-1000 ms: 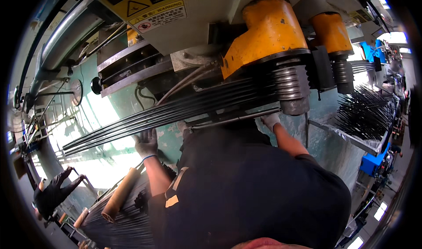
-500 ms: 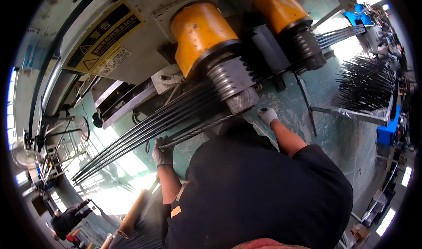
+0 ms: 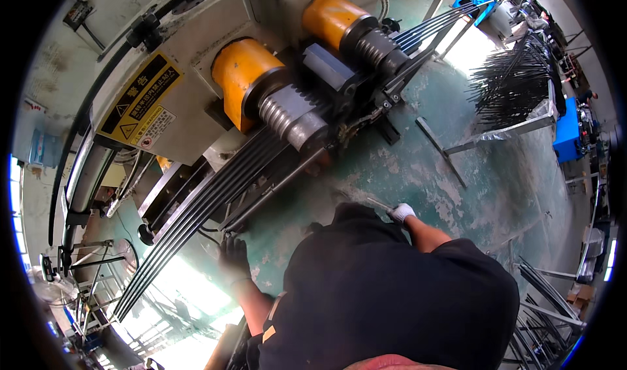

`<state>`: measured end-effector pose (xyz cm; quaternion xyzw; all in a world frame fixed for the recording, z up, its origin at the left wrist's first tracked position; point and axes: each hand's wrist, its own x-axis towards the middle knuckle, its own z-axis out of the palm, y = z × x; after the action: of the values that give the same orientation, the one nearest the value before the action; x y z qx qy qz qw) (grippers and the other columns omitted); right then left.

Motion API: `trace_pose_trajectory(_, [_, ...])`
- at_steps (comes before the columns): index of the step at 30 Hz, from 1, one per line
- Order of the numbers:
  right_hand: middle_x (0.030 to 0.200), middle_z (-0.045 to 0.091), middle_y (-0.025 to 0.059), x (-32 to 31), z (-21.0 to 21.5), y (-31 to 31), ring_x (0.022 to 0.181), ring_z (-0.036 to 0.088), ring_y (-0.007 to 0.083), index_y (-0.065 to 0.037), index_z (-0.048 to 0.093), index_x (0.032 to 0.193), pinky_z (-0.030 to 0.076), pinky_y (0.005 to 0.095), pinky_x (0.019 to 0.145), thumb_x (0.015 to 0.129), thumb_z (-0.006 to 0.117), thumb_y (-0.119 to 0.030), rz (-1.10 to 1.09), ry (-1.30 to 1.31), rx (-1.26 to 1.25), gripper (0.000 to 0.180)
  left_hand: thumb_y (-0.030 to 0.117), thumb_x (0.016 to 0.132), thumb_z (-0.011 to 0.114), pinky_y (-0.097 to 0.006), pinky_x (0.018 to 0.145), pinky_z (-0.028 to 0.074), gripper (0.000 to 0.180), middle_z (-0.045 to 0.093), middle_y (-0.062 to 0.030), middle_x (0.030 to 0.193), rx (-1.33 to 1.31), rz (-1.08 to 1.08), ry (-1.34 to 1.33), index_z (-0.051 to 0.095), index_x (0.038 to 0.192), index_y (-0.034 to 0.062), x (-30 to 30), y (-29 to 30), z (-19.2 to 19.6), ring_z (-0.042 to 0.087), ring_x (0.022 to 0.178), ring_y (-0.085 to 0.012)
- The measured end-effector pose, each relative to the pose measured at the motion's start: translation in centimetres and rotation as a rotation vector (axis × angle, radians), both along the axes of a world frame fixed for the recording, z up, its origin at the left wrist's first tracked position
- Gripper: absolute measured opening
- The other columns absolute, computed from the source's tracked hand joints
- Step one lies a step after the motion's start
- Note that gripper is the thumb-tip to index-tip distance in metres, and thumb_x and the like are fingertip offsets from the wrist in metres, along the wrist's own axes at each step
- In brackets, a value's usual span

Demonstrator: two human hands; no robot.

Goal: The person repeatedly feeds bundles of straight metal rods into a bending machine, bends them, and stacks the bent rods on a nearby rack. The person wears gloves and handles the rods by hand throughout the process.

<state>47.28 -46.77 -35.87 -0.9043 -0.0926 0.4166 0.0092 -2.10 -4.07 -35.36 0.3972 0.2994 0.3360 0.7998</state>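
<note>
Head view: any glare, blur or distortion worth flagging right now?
Head view: glare washes out the floor at lower left; head view: the left hand looks dark and smeared, the right hand brighter and crisper; head view: fisheye framing leaves black corners.

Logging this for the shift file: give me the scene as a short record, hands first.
Left hand: gloved, blurred, just below the lower end of a single dark rod; contact unclear
Right hand: gloved, closed, apparently on a thin pale rod
Machine: two orange housings, ribbed metal cylinders beneath
Long stock: black rods side by side, slanting down leftward
Right side: heap of dark rods, blue box
Floor: worn green
</note>
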Motion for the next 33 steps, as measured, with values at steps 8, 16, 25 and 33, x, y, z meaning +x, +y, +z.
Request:
trace_pose_trajectory(8, [0.104, 0.076, 0.0216, 6.9, 4.3, 8.8, 0.098, 0.073, 0.034, -0.003, 0.076, 0.111, 0.054, 0.0411, 0.09, 0.092, 0.068, -0.036, -0.159, -0.178, 0.505, 0.039, 0.048, 0.109, 0.042, -0.055, 0.126, 0.026, 0.07, 0.028, -0.0185, 0.167, -0.401, 0.803, -0.208, 0.027, 0.16, 0.002, 4.8, 0.5, 16.9, 0.027, 0.154, -0.0362])
trace_pose_trajectory(16, [0.09, 0.074, 0.0172, 7.4, 21.2, 17.9, 0.08, 0.071, 0.0251, 0.003, 0.073, 0.105, 0.055, 0.0351, 0.077, 0.095, 0.07, -0.024, -0.263, -0.394, 1.171, 0.028, 0.038, 0.105, 0.053, -0.05, 0.122, 0.032, 0.058, 0.053, -0.0247, 0.149, -0.179, 0.905, -0.294, 0.051, 0.144, -0.0049, 8.9, 0.5, 31.2, 0.048, 0.139, -0.0354])
trace_pose_trajectory(25, [0.092, 0.073, 0.0076, 14.7, 32.7, 18.5, 0.084, 0.067, 0.0125, 0.004, 0.071, 0.1, 0.054, 0.0272, 0.075, 0.099, 0.073, -0.032, -0.076, -0.854, 1.731, 0.035, 0.037, 0.107, 0.053, -0.051, 0.125, 0.027, 0.06, 0.051, -0.0333, 0.146, 0.358, 0.837, -0.225, 0.046, 0.145, -0.0094, 9.2, 1.8, 39.2, 0.049, 0.138, -0.0434])
trace_pose_trajectory(33, [0.156, 0.049, 0.0107, 31.4, 43.9, 22.9, 0.149, 0.038, 0.0313, -0.012, 0.058, 0.142, 0.028, 0.0477, 0.124, 0.095, 0.066, -0.048, 0.289, -1.422, 0.672, 0.061, 0.025, 0.105, 0.061, -0.04, 0.105, 0.049, 0.039, 0.07, -0.0177, 0.117, 0.587, 0.746, -0.043, 0.064, 0.126, -0.0079, 10.9, 7.6, 51.1, 0.066, 0.113, -0.0265])
